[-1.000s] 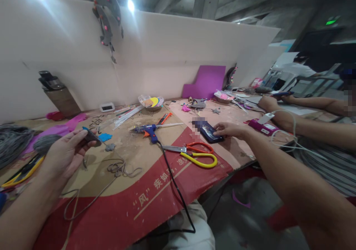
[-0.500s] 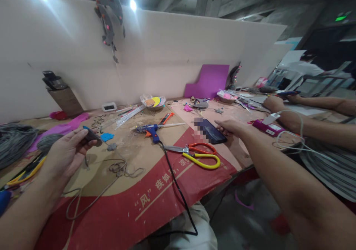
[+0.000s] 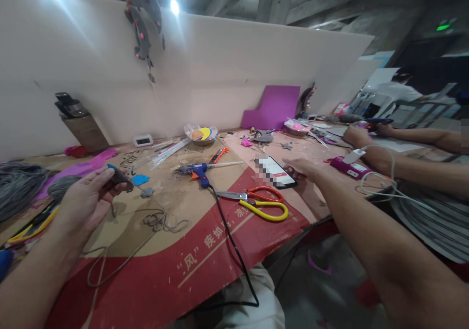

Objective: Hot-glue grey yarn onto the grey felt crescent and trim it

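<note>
My left hand (image 3: 88, 199) is raised over the left of the table, its fingers pinched on a small dark grey felt piece (image 3: 120, 177). My right hand (image 3: 302, 167) reaches far across, fingers stretched flat beside a phone (image 3: 277, 172) whose screen is lit white. Red and yellow scissors (image 3: 256, 203) lie just in front of the phone. A blue glue gun (image 3: 198, 170) lies mid-table, its black cord (image 3: 230, 241) running off the near edge.
Cardboard (image 3: 164, 265) covers the table. Grey cord (image 3: 157, 220) lies looped near my left hand, grey yarn (image 3: 18, 187) at far left. A purple sheet (image 3: 273, 107) leans on the back wall. Another person's forearms (image 3: 414, 168) rest at the right, beside a pink box (image 3: 346, 167).
The phone screen has gone from dark to lit white. My right hand has drawn slightly off the phone to its right edge. My left hand keeps its hold.
</note>
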Demonstrator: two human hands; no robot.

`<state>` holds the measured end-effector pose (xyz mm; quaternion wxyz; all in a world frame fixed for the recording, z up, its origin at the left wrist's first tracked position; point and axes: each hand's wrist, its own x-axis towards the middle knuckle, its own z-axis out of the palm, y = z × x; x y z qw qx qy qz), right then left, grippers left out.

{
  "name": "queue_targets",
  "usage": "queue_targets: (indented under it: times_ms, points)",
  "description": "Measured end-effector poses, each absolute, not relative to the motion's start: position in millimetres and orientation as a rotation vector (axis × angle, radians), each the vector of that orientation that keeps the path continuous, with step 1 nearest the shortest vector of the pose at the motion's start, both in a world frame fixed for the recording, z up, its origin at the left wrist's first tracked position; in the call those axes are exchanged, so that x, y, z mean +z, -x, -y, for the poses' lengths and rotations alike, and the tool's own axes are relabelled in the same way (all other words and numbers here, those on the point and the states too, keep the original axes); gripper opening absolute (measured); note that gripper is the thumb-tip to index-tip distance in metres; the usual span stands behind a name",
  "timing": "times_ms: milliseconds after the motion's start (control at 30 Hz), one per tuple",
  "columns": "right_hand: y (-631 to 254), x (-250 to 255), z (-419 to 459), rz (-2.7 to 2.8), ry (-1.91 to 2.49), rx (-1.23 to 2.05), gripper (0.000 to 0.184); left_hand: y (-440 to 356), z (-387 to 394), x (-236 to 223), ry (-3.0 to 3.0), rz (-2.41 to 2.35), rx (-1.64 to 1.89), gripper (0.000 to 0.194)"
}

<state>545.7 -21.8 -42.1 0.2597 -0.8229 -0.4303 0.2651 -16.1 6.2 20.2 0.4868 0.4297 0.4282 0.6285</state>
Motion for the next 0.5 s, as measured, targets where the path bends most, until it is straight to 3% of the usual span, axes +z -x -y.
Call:
queue_targets:
  times_ms: [167, 267, 367, 500]
  points:
    - [-546, -41, 21, 1.090, 2.263, 0.806, 0.036, 18, -8, 20, -1.073, -1.048, 1.519, 0.012]
    - [-544, -39, 22, 1.074, 2.267, 0.815, 0.046, 19, -8, 19, -1.079, -1.041, 1.524, 0.012]
    - [-538, -35, 25, 1.066, 2.290, 0.770, 0.035, 18, -7, 20, -1.063, -1.024, 1.516, 0.013]
    - [-528, -30, 28, 1.082, 2.315, 0.637, 0.038, 16, -3, 24, -1.067, -1.017, 1.506, 0.012]
